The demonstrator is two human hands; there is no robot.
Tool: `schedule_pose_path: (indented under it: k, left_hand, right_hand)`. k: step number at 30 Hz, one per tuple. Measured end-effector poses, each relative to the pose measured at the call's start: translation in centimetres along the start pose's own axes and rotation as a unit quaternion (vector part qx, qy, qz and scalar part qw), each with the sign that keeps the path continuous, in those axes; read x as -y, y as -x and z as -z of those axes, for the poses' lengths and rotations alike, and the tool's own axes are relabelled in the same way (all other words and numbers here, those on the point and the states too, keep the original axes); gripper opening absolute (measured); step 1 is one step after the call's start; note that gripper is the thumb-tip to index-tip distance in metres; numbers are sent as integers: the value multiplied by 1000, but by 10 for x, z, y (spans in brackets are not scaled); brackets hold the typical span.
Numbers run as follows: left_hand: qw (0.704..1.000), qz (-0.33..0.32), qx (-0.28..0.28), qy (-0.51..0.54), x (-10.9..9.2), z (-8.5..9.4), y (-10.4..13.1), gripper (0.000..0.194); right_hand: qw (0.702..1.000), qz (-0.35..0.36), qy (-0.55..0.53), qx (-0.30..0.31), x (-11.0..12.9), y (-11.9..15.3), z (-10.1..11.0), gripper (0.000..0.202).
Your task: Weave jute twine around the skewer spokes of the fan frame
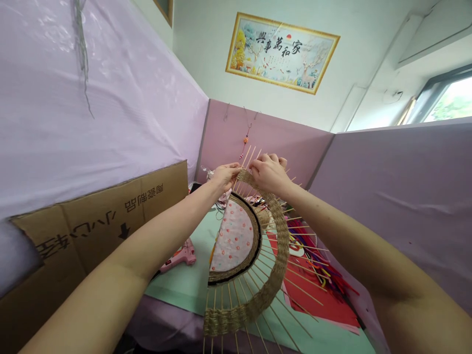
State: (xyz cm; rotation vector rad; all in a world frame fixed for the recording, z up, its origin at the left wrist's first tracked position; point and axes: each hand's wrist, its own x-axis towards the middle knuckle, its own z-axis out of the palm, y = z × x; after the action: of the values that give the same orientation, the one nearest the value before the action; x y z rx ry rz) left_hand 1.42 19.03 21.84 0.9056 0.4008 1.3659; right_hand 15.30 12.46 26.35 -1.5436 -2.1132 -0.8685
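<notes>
A half-round woven piece [279, 255] stands tilted in front of me, with thin wooden sticks fanning out from its middle. Its centre is a half-disc of white fabric with small orange-red prints [236, 236], edged in twine and a black band. A wide band of braided twine runs across the sticks farther out. At the top end of this band, my left hand [227, 176] pinches its edge near the sticks. My right hand [268, 169] is curled against the band just to the right, fingers bent around the sticks; any strand between them is too small to make out.
A pink glue gun [181, 256] lies on the pale green tabletop [195, 290]. Colourful pipe cleaners [313, 250] and red sheets [306, 295] are at the right. A cardboard panel [110, 216] stands left, and lilac partitions surround the table. A beaded string [246, 140] hangs behind.
</notes>
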Motion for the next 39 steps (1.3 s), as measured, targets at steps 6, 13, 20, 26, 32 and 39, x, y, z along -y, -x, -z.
schedule_pose_path:
  k: [6,13,20,26,32,39]
  left_hand:
    - [1000,-2,0,-7,0,-3,4,23]
    - [1000,-8,-4,-8,5,-1,5,25]
    - [1000,5,7,-11,5,0,2,20]
    - [999,37,-5,-31,-6,7,-4,9]
    - [989,95,-5,-114,-9,24,-4,7]
    - [955,113,-48,-269,-31,77,28,23]
  right_hand:
    - [998,-33,-4,60,13,1,8,43]
    - [992,-38,-44,113,6,-3,3,40]
    - [992,-59,-59,93,1,-2,-2,39]
    - [993,-59,-60,85,0,0,-7,38]
    - [992,-68,-54,96,-4,0,-13,36]
    - [988,-91,-58,114,-11,4,-22,36]
